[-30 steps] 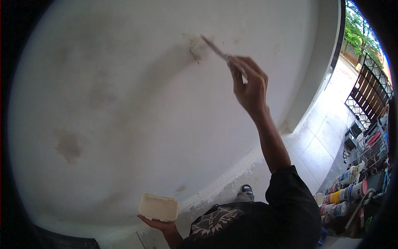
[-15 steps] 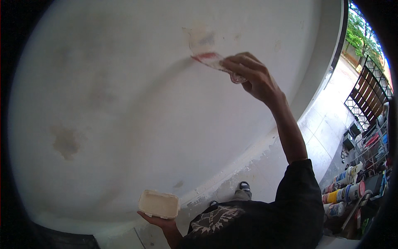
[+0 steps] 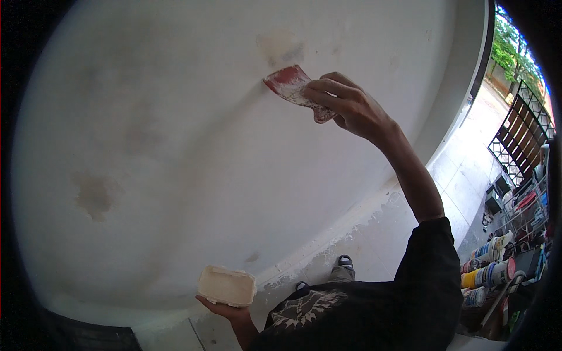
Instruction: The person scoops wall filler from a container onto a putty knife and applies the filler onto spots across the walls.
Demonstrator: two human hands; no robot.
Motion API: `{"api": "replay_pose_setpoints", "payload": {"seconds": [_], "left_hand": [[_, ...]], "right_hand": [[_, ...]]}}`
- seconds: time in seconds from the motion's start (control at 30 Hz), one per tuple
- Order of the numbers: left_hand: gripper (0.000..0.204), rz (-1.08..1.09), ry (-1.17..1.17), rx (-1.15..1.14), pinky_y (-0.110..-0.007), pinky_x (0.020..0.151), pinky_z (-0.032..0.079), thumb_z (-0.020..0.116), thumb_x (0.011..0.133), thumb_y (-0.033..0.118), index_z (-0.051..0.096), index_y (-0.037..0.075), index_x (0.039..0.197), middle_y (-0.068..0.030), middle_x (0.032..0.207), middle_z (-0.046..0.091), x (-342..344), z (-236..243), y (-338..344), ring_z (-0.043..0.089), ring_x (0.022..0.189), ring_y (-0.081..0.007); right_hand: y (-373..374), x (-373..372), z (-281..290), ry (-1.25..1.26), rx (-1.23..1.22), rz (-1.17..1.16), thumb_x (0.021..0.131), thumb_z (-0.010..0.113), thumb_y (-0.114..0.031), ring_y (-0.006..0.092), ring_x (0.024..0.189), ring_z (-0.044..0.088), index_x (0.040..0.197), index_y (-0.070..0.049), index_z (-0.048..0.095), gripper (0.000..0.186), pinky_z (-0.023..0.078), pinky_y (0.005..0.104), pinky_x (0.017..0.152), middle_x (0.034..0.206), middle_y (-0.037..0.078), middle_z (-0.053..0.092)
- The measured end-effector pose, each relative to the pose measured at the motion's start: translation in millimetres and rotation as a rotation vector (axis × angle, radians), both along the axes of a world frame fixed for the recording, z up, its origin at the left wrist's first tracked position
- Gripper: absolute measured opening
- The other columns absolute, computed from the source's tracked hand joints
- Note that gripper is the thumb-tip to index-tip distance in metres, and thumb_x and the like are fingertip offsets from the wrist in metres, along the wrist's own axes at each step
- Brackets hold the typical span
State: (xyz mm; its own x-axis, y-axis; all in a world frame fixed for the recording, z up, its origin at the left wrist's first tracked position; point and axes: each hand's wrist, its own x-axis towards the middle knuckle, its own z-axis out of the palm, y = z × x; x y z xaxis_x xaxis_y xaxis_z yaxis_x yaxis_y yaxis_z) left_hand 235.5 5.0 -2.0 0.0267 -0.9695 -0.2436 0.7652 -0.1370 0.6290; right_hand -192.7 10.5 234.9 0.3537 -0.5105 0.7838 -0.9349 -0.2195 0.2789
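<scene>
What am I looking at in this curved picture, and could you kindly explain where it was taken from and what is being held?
There is no machine here, just a person's two bare hands. The view comes from a wide fisheye camera on the person's head, the left of a pair, so straight edges bend near the rim. The right hand holds a red scraper, smeared with something pale, its edge at or very near the white wall. The left hand supports a shallow pale container from below. The wall bears a brownish patch and a beige patch above the scraper. Buckets sit at far right.
</scene>
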Motion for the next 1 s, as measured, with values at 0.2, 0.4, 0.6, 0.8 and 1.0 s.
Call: {"api": "replay_pose_setpoints", "payload": {"seconds": [0.2, 0.4, 0.6, 0.8, 1.0], "left_hand": [[0.069, 0.014, -0.011, 0.027, -0.051, 0.095, 0.045, 0.034, 0.089, 0.066, 0.040, 0.015, 0.136, -0.0105, 0.132, 0.046, -6, 8, 3, 0.049, 0.118, -0.0316], [0.070, 0.004, -0.008, 0.027, -0.050, 0.093, 0.046, 0.036, 0.088, 0.066, 0.040, 0.014, 0.136, -0.0102, 0.131, 0.047, -1, -8, 2, 0.050, 0.116, -0.0313], [0.070, 0.014, -0.012, -0.007, -0.050, 0.092, 0.046, 0.035, 0.089, 0.065, 0.040, 0.013, 0.135, -0.0106, 0.130, 0.048, 3, -11, 1, 0.050, 0.115, -0.0314], [0.069, 0.022, -0.032, -0.001, -0.050, 0.095, 0.045, 0.034, 0.090, 0.065, 0.040, 0.014, 0.136, -0.0102, 0.132, 0.046, 2, -8, 0, 0.049, 0.118, -0.0315], [0.069, 0.000, -0.072, 0.024, -0.051, 0.094, 0.046, 0.033, 0.089, 0.066, 0.041, 0.015, 0.135, -0.0098, 0.133, 0.046, -8, 0, 7, 0.049, 0.118, -0.0315]], "right_hand": [[12, -5, 0, -0.052, -0.049, 0.012, 0.067, 0.076, -0.005, 0.0222, 0.103, 0.059, 0.108, -0.011, 0.063, 0.043, 0.057, 0.0331, 0.082, 0.110, 0.004, 0.062], [-18, -15, -4, -0.020, -0.385, 0.031, 0.061, 0.077, 0.001, 0.0291, 0.095, 0.059, 0.112, -0.006, 0.062, 0.053, 0.054, 0.0370, 0.077, 0.113, 0.008, 0.059], [-29, -15, -66, -0.040, -0.123, 0.025, 0.058, 0.078, 0.001, 0.0289, 0.101, 0.056, 0.110, -0.002, 0.062, 0.054, 0.053, 0.0370, 0.080, 0.118, 0.008, 0.056], [11, -6, -24, -0.146, -0.242, 0.062, 0.070, 0.072, 0.002, 0.0237, 0.095, 0.062, 0.109, -0.007, 0.065, 0.041, 0.056, 0.0340, 0.074, 0.104, 0.008, 0.066], [-17, -13, 33, -0.118, -0.401, 0.089, 0.072, 0.065, 0.011, 0.0249, 0.093, 0.062, 0.110, -0.005, 0.065, 0.041, 0.055, 0.0341, 0.075, 0.105, 0.010, 0.065]]}}
